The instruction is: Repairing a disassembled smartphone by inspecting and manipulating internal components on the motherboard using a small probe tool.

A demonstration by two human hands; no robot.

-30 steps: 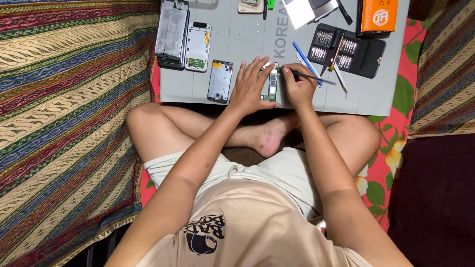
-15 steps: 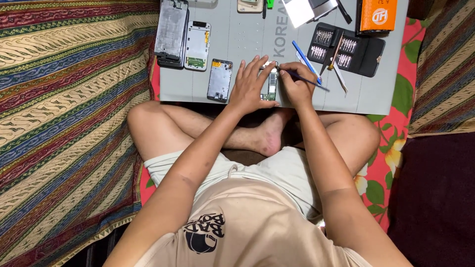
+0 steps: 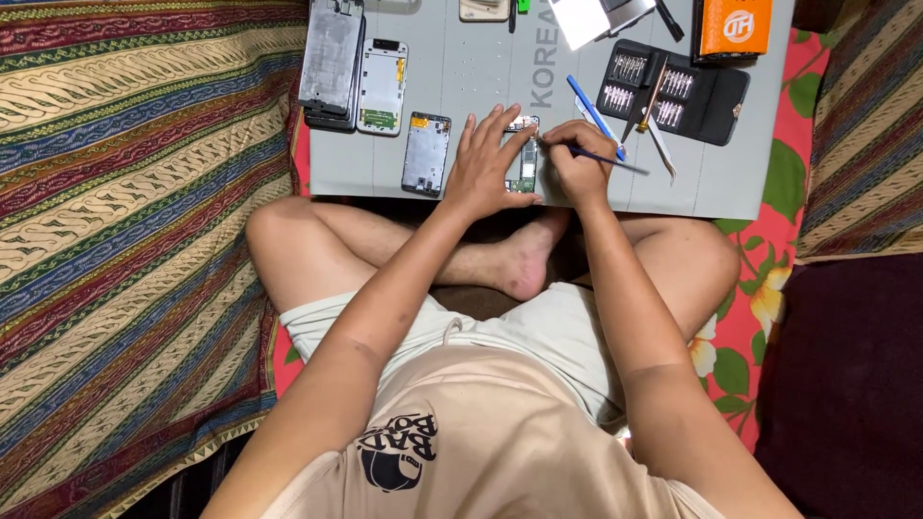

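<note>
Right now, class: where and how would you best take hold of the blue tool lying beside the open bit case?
Grip the blue tool at its upper, far end, coming from above with a fingertip pinch across its width. It lies flat and slanted on the grey mat; its lower end runs close to the right hand and dark-handled tool, and the bit case crowds its right side.

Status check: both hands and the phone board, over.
Left hand flat, pinning the circuit board on the grey mat. Right hand grips a thin tool, tip at the board. Nothing blocking.
</note>
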